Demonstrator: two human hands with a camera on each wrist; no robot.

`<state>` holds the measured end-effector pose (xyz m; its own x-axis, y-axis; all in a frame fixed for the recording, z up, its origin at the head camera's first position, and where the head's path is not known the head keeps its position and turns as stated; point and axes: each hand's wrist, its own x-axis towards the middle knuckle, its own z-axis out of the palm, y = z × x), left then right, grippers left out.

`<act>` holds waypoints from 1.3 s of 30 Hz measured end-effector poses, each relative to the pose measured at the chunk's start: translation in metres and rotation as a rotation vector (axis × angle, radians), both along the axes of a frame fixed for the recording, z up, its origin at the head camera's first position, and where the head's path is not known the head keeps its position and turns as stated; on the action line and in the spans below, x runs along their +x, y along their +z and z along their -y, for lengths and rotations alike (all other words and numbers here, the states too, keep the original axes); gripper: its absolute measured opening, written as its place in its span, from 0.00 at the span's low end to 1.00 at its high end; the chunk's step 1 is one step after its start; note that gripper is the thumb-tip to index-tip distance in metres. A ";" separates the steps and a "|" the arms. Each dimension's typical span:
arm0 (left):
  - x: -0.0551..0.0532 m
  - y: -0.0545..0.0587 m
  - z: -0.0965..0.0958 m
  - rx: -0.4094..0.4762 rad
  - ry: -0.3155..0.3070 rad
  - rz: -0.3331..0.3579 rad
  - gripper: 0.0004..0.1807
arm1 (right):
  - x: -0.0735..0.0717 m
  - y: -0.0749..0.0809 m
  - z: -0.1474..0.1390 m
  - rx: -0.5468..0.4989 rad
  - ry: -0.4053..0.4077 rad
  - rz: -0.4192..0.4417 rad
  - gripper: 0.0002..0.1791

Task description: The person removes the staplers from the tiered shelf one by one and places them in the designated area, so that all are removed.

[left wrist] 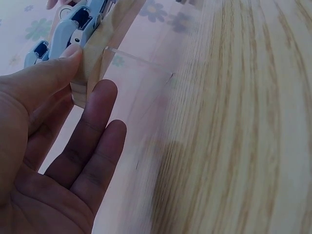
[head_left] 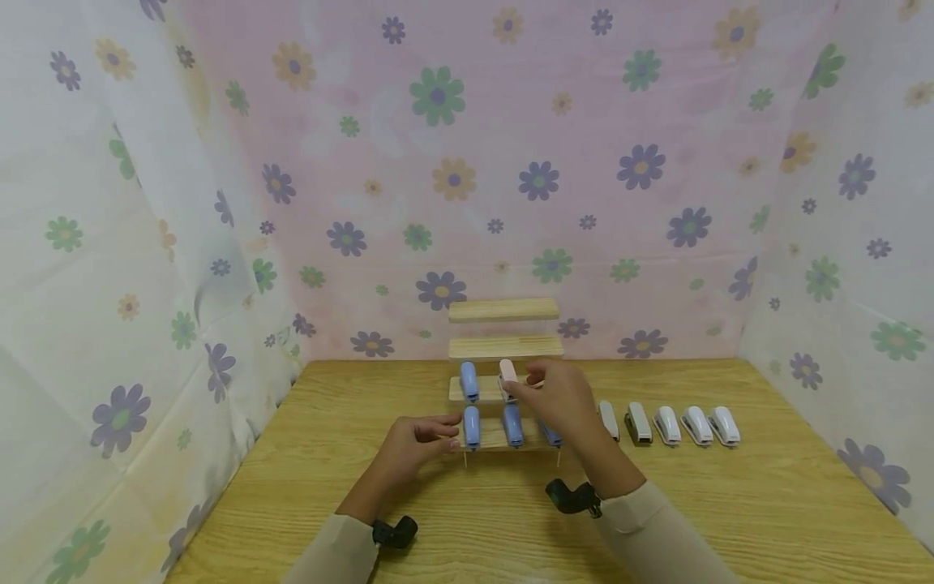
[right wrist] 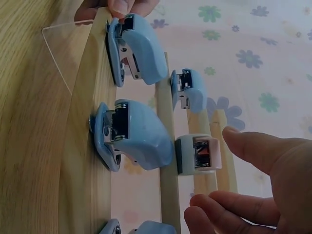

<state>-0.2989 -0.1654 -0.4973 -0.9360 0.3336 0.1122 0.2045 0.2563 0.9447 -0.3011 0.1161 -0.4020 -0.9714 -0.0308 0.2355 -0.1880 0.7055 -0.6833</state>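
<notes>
A tiered wooden display rack (head_left: pixel 503 348) carries small staplers on its two lower shelves. My left hand (head_left: pixel 416 446) grips the left end of the bottom shelf (left wrist: pixel 95 66), thumb in front, beside a blue stapler (head_left: pixel 472 426). Another blue stapler (head_left: pixel 513 425) sits mid-shelf, and a third (head_left: pixel 550 435) is partly behind my right arm. One shelf up stand a blue stapler (head_left: pixel 469 380) and a pale pink stapler (right wrist: pixel 207 154). Around the pink one, my right hand (head_left: pixel 558 397) has its thumb and fingers spread, apart from it in the right wrist view.
Right of the rack, several white and grey staplers (head_left: pixel 667 426) stand in a row on the wooden table (head_left: pixel 773 503); my right forearm partly covers the nearest. Clear side panels (right wrist: pixel 61 58) support the shelves. Flowered cloth (head_left: pixel 481 227) hangs behind and at both sides.
</notes>
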 end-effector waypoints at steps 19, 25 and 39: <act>-0.001 0.000 0.000 0.003 0.002 0.002 0.13 | -0.008 0.001 0.010 -0.015 0.009 -0.021 0.17; 0.001 0.000 0.000 -0.036 0.028 0.003 0.12 | -0.009 0.001 0.011 -0.031 0.006 -0.042 0.14; 0.001 0.001 -0.001 -0.016 0.024 0.003 0.12 | 0.004 0.002 -0.016 -0.054 -0.009 -0.076 0.12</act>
<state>-0.2975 -0.1644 -0.4965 -0.9443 0.3123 0.1041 0.1951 0.2762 0.9411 -0.2967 0.1320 -0.3995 -0.9508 -0.0074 0.3098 -0.2348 0.6697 -0.7045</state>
